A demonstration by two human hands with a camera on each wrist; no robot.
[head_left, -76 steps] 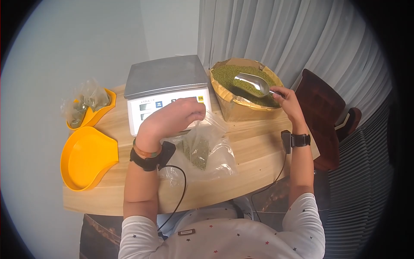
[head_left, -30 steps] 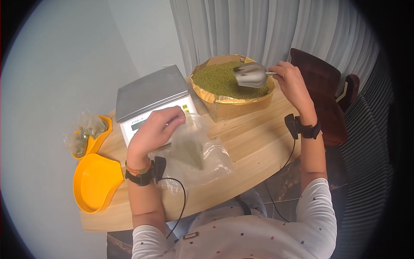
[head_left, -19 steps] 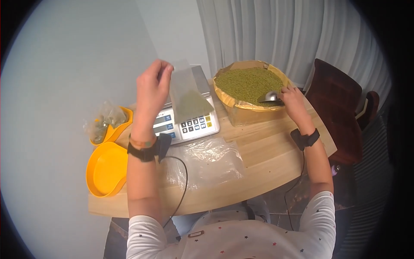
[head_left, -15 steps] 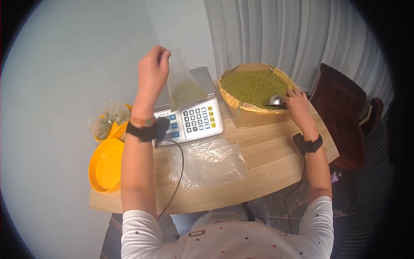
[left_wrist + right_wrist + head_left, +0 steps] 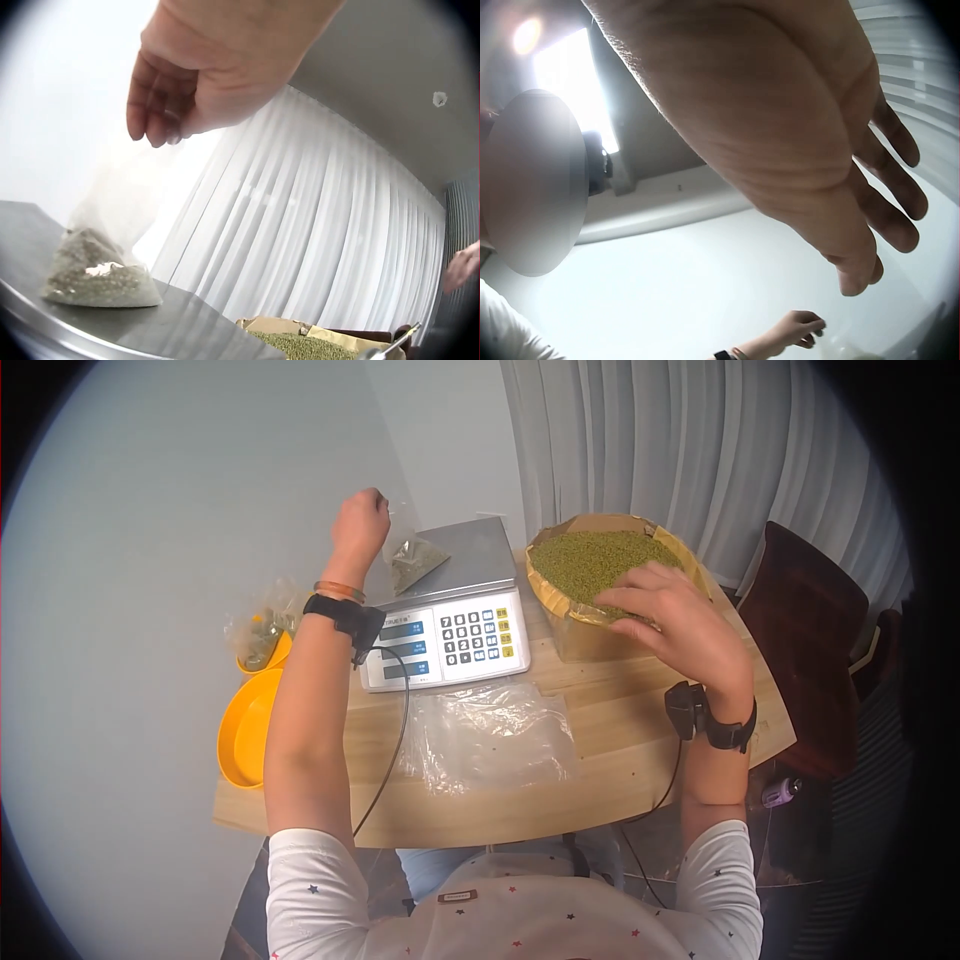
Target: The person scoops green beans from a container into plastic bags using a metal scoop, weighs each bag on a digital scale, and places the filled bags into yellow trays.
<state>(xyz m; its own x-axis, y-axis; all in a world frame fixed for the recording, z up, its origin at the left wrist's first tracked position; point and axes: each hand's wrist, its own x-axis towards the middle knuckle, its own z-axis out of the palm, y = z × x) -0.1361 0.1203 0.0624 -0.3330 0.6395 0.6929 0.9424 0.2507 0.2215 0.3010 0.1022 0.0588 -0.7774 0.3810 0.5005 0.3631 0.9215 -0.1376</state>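
In the head view my left hand (image 5: 362, 530) is up over the scale's steel pan (image 5: 480, 550), pinching the top of a clear plastic bag (image 5: 415, 565). Its bottom, filled with small green grains, sits on the pan in the left wrist view, where the bag (image 5: 105, 277) stretches up to my fingertips. Over the near right edge of a cardboard box (image 5: 585, 642) full of green grains, my right hand (image 5: 690, 625) is spread with nothing in it. The metal scoop's handle (image 5: 401, 341) sticks out of the box in the left wrist view; the head view hides it.
A flat stack of clear bags (image 5: 490, 740) lies in front of the scale's keypad (image 5: 475, 635). At left are an orange tray (image 5: 240, 745) and another holding filled bags (image 5: 265, 635). A dark red chair (image 5: 800, 630) stands right of the table.
My left hand has carried the bag from the table side up over the scale and set its bottom on the pan. My right hand has let go of the scoop and drawn back.
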